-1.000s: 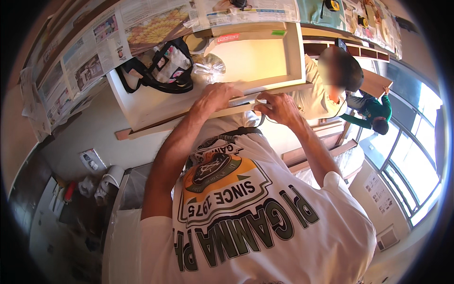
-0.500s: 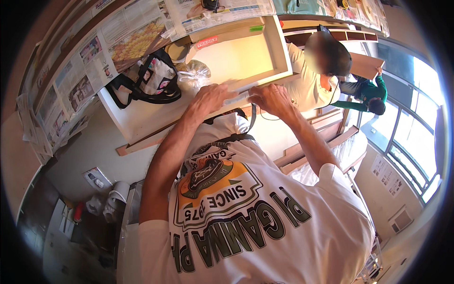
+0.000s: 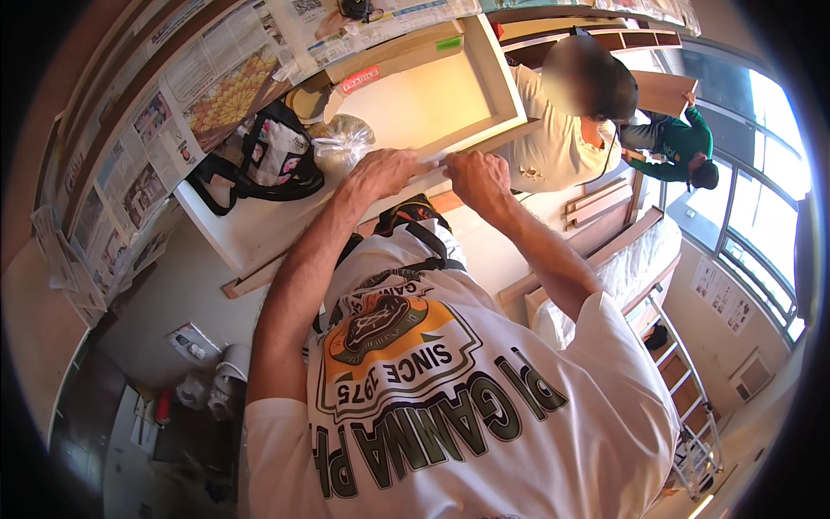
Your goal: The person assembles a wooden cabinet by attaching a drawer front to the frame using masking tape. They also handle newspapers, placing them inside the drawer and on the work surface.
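My left hand (image 3: 386,173) and my right hand (image 3: 482,179) meet just over the near edge of a large white drawer-like box (image 3: 226,245). Both are closed, with fingers curled. A small pale piece (image 3: 432,163) shows between the fingertips, too small to make out. Left of my left hand, inside the box, sits a clear plastic bag (image 3: 344,141). Beside it lies a black-trimmed tote bag (image 3: 275,156) with a patterned panel. A roll of brown tape (image 3: 309,102) is partly hidden behind them.
A newspaper-covered surface (image 3: 164,164) runs along the far left. Close on the right, a person in a cream shirt (image 3: 553,143) bends over; farther off, another in green (image 3: 687,143) handles a brown board (image 3: 667,93). Wooden strips (image 3: 598,203) and a ladder (image 3: 692,389) stand at right.
My hands have drawn slightly closer together, the right shifting left. The whole view has tilted a little. The person in green has shifted slightly.
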`<state>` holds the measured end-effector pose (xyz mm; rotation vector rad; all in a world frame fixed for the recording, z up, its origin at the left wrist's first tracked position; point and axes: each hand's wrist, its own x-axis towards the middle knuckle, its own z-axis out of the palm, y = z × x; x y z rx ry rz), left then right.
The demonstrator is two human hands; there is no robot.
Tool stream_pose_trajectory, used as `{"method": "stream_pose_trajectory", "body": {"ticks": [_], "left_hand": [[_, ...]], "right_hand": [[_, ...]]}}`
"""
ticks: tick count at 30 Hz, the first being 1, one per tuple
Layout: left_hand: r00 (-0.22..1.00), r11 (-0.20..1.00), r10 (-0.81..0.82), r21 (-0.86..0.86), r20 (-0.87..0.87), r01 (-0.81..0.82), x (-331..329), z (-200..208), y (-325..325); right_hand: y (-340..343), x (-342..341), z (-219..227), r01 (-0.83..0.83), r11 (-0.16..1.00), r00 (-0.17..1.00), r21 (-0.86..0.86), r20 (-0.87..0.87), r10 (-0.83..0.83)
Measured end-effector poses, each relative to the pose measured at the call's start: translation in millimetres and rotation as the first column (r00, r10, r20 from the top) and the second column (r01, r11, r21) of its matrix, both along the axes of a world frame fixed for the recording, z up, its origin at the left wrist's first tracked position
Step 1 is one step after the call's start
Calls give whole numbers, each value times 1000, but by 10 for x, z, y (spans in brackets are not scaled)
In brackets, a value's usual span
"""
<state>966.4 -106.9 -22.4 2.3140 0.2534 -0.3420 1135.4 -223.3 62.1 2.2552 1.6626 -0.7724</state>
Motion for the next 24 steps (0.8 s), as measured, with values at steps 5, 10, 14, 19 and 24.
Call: {"method": "stream_pose_trajectory", "body": {"ticks": [5,10,14,19,24], "left_hand": [[1000,1000,-18,16,2,18,10,-56,-33],[1000,1000,-7,28,20,6,7,-61,-46],[999,1000,-6,0,-47,6,13,-26,-27],[999,1000,21,-7,-42,-22,30,-18,-23],[996,999,23,-29,-82,-25,9,-29,-30]], "right_hand": [[-14,-37,-91,47,999,999,0,1,-47],[39,-50,-136,28,999,999,-33,30,-27],[125,-88,-133,3,999,999,-45,32,-2],[176,-115,-94,-103,992,991,-70,83,108],[146,-138,-118,-84,996,988,-43,124,89]]}}
